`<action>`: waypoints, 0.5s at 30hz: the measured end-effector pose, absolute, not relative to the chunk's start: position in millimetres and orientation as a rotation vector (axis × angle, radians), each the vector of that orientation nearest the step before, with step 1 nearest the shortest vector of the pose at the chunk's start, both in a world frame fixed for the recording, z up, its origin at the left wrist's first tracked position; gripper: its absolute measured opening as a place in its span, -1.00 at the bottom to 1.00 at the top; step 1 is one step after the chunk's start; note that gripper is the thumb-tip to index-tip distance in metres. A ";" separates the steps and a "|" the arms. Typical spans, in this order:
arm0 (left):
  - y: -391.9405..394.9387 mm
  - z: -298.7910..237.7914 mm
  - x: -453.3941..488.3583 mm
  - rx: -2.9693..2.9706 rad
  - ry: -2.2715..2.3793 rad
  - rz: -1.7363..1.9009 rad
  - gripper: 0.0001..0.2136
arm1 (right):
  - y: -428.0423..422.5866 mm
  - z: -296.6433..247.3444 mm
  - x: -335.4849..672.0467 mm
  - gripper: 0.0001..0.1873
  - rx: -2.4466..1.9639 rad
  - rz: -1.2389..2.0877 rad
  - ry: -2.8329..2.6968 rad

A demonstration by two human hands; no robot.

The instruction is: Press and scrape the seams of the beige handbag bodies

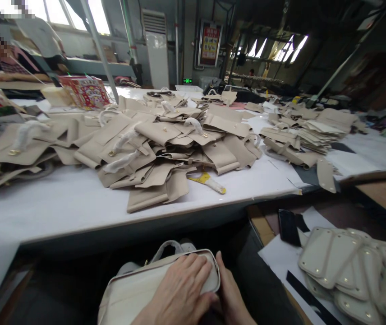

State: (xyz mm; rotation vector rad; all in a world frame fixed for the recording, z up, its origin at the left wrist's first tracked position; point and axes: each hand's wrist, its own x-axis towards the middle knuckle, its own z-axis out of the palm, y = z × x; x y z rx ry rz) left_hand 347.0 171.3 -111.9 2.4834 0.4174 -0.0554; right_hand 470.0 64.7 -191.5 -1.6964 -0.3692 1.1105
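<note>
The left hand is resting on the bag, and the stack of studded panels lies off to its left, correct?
Not quite: the head view shows the stack of studded panels off to its right. The left hand is indeed resting on the bag.

I see a red poster (pixel 209 44) on the grey wall (pixel 186 40). Left of it stands a white cabinet (pixel 157 58), then bright windows (pixel 57 11); right of it, smaller windows (pixel 283 49); in front of it, a white table (pixel 78 203).

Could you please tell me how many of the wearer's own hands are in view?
2: the left hand lies on the pale bag; the right hand is at the bag's right edge, its fingers partly hidden.
</note>
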 end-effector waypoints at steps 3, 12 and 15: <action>172.2 -113.6 348.0 2.568 0.352 -0.040 -0.75 | 55.0 -178.6 475.3 -0.31 -1.682 1.079 -0.510; 178.8 -122.7 349.3 2.725 0.247 -0.008 -0.66 | 47.4 -148.0 463.1 -0.48 -1.928 0.785 -0.847; 180.1 -119.8 346.7 2.685 0.214 -0.036 -0.69 | 50.4 -140.0 458.3 -0.45 -1.957 0.791 -0.817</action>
